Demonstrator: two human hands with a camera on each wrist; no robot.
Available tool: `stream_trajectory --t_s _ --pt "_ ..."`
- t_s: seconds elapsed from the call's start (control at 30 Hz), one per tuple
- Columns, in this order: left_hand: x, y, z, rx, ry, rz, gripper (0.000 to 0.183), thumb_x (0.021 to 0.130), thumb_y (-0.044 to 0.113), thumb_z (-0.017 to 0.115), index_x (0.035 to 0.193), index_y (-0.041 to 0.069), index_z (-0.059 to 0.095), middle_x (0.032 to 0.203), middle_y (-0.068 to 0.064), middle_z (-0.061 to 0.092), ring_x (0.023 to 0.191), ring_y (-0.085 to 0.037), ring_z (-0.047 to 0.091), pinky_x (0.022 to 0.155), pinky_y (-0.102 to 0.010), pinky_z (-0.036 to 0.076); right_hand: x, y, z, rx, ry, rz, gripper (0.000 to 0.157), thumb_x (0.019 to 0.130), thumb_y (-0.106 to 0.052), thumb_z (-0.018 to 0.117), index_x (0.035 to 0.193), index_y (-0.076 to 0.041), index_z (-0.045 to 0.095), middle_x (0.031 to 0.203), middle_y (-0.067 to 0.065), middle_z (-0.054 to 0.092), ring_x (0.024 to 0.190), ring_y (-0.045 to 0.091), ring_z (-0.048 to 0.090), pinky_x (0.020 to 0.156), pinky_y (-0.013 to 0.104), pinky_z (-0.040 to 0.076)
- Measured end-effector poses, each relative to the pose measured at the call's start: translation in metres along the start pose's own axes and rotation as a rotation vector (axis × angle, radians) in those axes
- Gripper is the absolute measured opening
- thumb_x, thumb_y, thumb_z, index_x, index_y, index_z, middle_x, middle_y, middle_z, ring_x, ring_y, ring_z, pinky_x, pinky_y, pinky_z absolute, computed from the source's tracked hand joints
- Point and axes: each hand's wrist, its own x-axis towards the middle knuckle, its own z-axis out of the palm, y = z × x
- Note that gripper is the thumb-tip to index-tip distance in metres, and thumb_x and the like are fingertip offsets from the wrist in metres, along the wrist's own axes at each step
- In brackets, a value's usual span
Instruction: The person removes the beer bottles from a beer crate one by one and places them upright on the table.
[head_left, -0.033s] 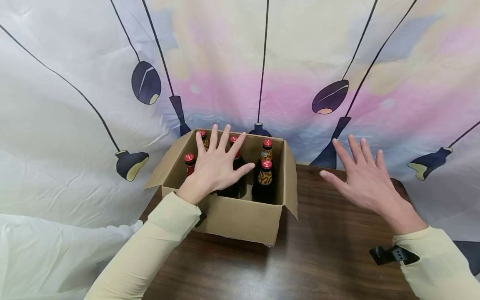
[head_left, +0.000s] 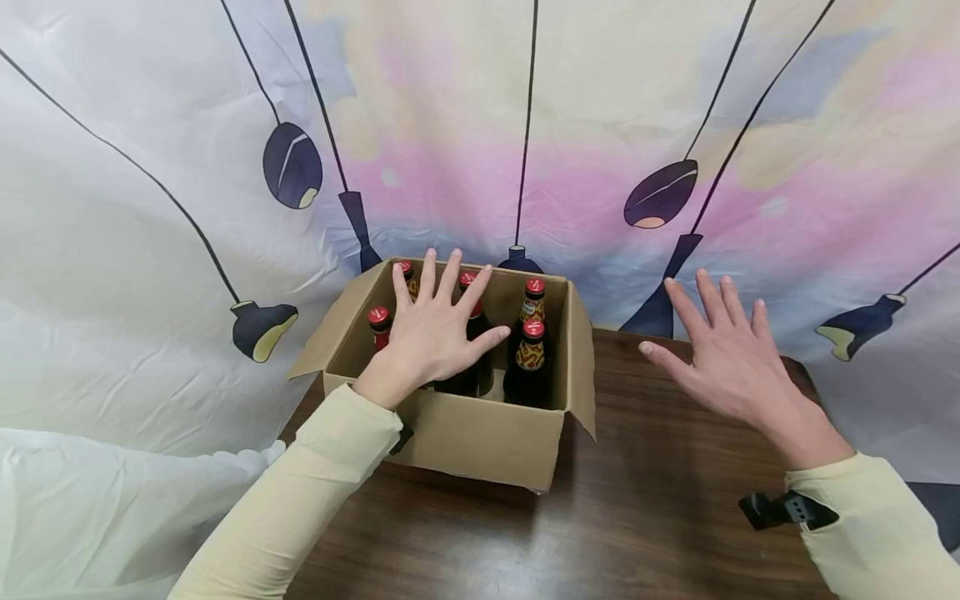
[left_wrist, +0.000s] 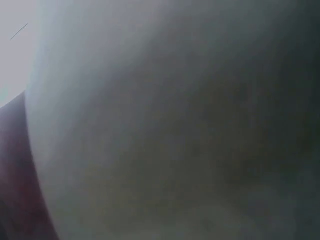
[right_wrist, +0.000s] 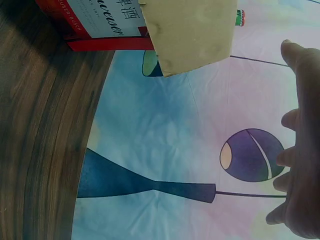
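An uncovered brown cardboard box (head_left: 480, 437) stands on the table with its side flaps folded outward. Inside it are several dark glass bottles with red caps, among them a front right bottle (head_left: 530, 358) with a patterned neck label. My left hand (head_left: 431, 333) is spread flat above the box, fingers apart, hiding part of the bottles. It holds nothing. To the right of the box, my right hand (head_left: 727, 367) hovers over the table with its fingers spread, and it too holds nothing. The left wrist view is a blur.
The dark wood-grain table (head_left: 637, 500) extends in front and to the right. Behind it hangs a patterned cloth (head_left: 450, 108). In the right wrist view, the box's printed side (right_wrist: 110, 17) is red and white, below a bare flap (right_wrist: 190, 35). A white cloth (head_left: 112, 508) lies left.
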Motion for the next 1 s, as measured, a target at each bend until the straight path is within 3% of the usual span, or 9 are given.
stream_trajectory --t_s 0.13,0.23,0.43,0.6,0.8,1.0 --pt "0.001 -0.001 0.0 -0.016 0.006 0.001 0.088 0.098 0.082 0.03 0.17 0.04 0.002 0.179 -0.01 -0.004 0.163 -0.04 -0.017 0.122 -0.073 -0.012 0.001 -0.001 0.002 0.036 0.037 -0.011 0.096 0.1 -0.069 0.051 0.172 -0.022 0.009 0.177 0.023 0.005 0.161 0.052 0.006 0.119 0.079 0.005" --pt "-0.004 -0.006 -0.001 -0.048 0.041 -0.006 0.088 0.099 0.08 0.032 0.171 0.037 0.005 0.18 -0.01 -0.002 0.164 -0.041 -0.013 0.123 -0.073 -0.011 0.002 -0.009 0.008 0.196 0.097 -0.018 0.091 0.099 -0.06 0.062 0.17 -0.019 0.022 0.174 0.025 0.022 0.158 0.052 0.021 0.118 0.078 0.018" --pt "-0.033 -0.024 -0.002 -0.214 0.264 -0.049 0.083 0.1 0.064 0.054 0.167 0.021 0.033 0.173 -0.016 0.028 0.162 -0.046 0.013 0.123 -0.075 -0.002 0.004 -0.042 0.03 0.709 0.152 0.065 0.062 0.096 -0.035 0.077 0.152 -0.015 0.059 0.161 0.016 0.049 0.148 0.039 0.047 0.111 0.062 0.043" --pt "-0.065 -0.041 0.009 -0.367 0.451 -0.115 0.071 0.099 0.047 0.063 0.158 0.01 0.049 0.162 -0.02 0.045 0.155 -0.048 0.03 0.122 -0.076 0.007 0.01 -0.071 0.048 1.021 0.13 0.152 0.051 0.094 -0.023 0.079 0.142 -0.007 0.067 0.163 0.013 0.048 0.152 0.028 0.042 0.118 0.054 0.041" --pt "-0.097 -0.06 0.037 -0.473 0.577 -0.258 0.068 0.096 0.04 0.066 0.153 0.005 0.053 0.159 -0.025 0.046 0.149 -0.049 0.036 0.122 -0.073 0.015 0.018 -0.096 0.061 1.122 0.053 0.234 0.056 0.094 -0.028 0.08 0.146 -0.013 0.065 0.172 0.01 0.034 0.163 0.025 0.023 0.127 0.053 0.03" --pt "-0.11 -0.065 0.062 -0.592 0.608 -0.373 0.07 0.097 0.036 0.065 0.156 0.004 0.048 0.16 -0.025 0.044 0.146 -0.048 0.04 0.119 -0.067 0.027 0.026 -0.11 0.064 1.085 -0.008 0.303 0.061 0.092 -0.035 0.081 0.148 -0.021 0.063 0.171 0.006 0.036 0.163 0.025 0.021 0.127 0.055 0.028"
